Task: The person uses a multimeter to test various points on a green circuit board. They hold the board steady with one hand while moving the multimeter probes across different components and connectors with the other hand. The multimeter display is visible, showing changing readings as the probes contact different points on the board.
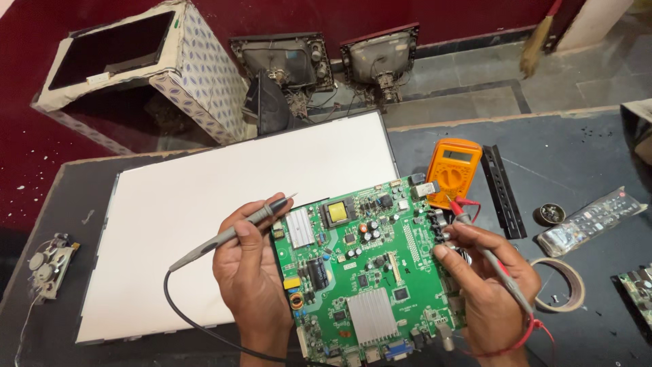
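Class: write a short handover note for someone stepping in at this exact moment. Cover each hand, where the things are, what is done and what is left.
Left hand: holds the black probe, tip raised off the board, and steadies the green circuit board.
Right hand: holds the red probe at the board's right edge.
Orange multimeter: on the table behind the board, leads plugged in.
White panel: under the board's left side.
Done: both probes in hand.
Left: black probe not yet on the board.
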The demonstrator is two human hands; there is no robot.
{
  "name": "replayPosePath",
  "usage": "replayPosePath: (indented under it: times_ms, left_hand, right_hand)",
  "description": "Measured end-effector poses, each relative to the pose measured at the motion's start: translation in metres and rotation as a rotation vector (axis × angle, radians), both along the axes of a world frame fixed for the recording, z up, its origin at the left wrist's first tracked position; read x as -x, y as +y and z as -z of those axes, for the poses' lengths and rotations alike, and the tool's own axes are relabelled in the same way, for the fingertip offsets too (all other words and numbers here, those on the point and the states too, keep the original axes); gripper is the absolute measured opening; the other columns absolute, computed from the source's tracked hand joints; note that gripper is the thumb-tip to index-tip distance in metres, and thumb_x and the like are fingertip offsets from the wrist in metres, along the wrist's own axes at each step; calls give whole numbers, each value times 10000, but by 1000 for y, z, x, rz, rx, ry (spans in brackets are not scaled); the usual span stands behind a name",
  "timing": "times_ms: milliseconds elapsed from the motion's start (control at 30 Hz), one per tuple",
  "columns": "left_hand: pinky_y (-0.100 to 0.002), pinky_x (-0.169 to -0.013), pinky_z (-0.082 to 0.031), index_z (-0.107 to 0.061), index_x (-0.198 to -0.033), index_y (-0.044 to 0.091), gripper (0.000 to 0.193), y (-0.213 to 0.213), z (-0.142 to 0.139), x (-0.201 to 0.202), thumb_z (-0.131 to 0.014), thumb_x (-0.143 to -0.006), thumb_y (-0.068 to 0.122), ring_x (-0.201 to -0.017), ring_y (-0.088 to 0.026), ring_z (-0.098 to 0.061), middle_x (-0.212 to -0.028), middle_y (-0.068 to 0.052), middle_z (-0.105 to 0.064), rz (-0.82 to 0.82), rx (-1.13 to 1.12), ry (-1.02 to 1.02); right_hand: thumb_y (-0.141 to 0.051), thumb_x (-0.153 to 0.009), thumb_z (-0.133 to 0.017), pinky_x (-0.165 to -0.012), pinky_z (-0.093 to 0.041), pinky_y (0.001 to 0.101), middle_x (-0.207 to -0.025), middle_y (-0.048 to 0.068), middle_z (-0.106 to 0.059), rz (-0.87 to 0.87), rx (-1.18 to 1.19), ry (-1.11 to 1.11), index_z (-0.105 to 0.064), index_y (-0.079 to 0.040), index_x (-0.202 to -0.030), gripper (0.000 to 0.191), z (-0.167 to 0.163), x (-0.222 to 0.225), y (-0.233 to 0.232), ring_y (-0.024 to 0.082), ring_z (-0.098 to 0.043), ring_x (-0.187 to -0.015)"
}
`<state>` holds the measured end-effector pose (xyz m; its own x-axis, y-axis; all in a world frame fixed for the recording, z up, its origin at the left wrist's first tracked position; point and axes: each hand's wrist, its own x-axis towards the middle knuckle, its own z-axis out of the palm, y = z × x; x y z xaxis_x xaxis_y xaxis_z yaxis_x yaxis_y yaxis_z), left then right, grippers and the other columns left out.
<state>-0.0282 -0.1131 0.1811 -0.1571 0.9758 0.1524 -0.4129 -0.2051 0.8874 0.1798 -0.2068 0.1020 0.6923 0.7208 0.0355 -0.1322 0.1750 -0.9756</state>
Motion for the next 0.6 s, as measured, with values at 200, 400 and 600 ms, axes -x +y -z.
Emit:
replayPosePath:
  times_ms: [200, 400, 600]
  left_hand:
    - [-442, -1059, -549, -540, -1199, -102, 318, 0, 3, 0, -420, -1081, 168, -1161, -333, -681, -1195, -316, -667, -4, 13, -3]
    - [-446, -1046, -548, -541, -1199, -102, 321, 1, 8, 0, -416, -1081, 169, -1156, -333, -679, -1189, -318, -664, -5, 28, -15]
    - [-447, -1049, -545, -536, -1200, -105, 327, 1, 12, 0, -413, -1082, 173, -1163, -337, -675, -1194, -323, -660, -6, 34, -15]
  right_hand:
    - [98, -802, -760, -903, -590, 289, -1075, 157, -736, -9, -36, 38, -684, 73, -1167, 373, 3, 0, 0, 189, -719, -994]
    - [119, -799, -753, -897, -596, 296, -1075, 176, -735, -10, -50, 21, -685, 86, -1170, 378, 6, -2, 0, 205, -723, -993]
    - [138, -788, -744, -916, -590, 309, -1087, 190, -734, -9, -42, 31, -678, 96, -1171, 391, 7, -2, 0, 218, -722, -1013]
